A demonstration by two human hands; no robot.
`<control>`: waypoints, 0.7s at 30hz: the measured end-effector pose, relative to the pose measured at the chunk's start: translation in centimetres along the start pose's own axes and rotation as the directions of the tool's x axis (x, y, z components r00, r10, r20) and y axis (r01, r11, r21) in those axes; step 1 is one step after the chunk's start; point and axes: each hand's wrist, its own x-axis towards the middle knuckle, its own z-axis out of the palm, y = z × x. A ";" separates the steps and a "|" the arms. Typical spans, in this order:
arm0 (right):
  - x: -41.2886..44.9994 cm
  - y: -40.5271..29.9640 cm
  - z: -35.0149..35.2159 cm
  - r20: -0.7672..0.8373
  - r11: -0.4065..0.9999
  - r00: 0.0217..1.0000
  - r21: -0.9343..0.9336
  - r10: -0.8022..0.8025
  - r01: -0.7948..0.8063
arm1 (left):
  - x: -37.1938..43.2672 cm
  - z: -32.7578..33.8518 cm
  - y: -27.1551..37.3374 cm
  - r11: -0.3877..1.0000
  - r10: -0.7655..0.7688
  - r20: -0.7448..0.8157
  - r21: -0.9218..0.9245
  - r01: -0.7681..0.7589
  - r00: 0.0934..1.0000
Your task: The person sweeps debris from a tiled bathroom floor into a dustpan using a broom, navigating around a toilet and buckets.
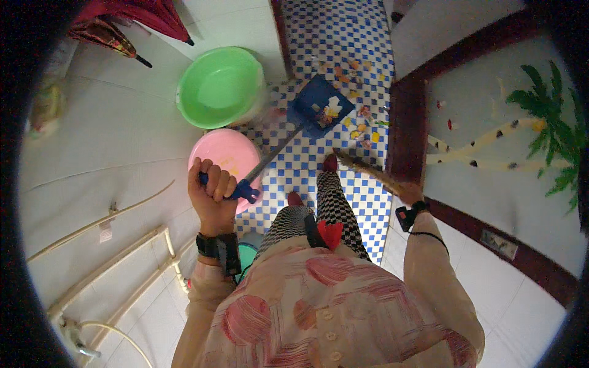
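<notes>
My left hand (214, 184) is closed around the blue grip of a long-handled dustpan. The grey pole (278, 149) slants away to the blue dustpan (306, 99), which is on the tiled floor. Inside the pan are scraps of white, yellow and orange litter (332, 109). In my right hand (408, 192) is a thin brown broom (372, 174), its far end near my right shoe. Pieces of scattered litter (361, 131), yellow, orange and reddish, lie beside and beyond the pan. The broom's far end is blurred.
To the left stand a green basin (221, 87) and a pink basin (221, 149), by the white wall. Umbrellas (152, 18) hang at the upper left. Pipes (133, 257) run along the left wall. A dark red door frame (407, 133) borders the floor on the right.
</notes>
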 end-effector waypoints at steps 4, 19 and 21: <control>4.4 -3.8 -4.8 -0.057 1.000 0.998 0.023 0.021 -0.020 | 1.1 1.3 -1.1 0.998 0.059 -0.042 0.041 -0.057 0.997; 15.5 -11.6 0.4 0.476 0.280 0.811 0.874 -0.341 -0.396 | 4.5 9.0 -3.1 0.973 0.219 -0.143 0.101 -0.206 0.965; 20.9 -11.7 5.9 -0.262 0.410 0.801 0.749 -0.538 0.520 | 5.6 9.8 -3.5 0.974 0.222 -0.146 0.070 -0.213 0.964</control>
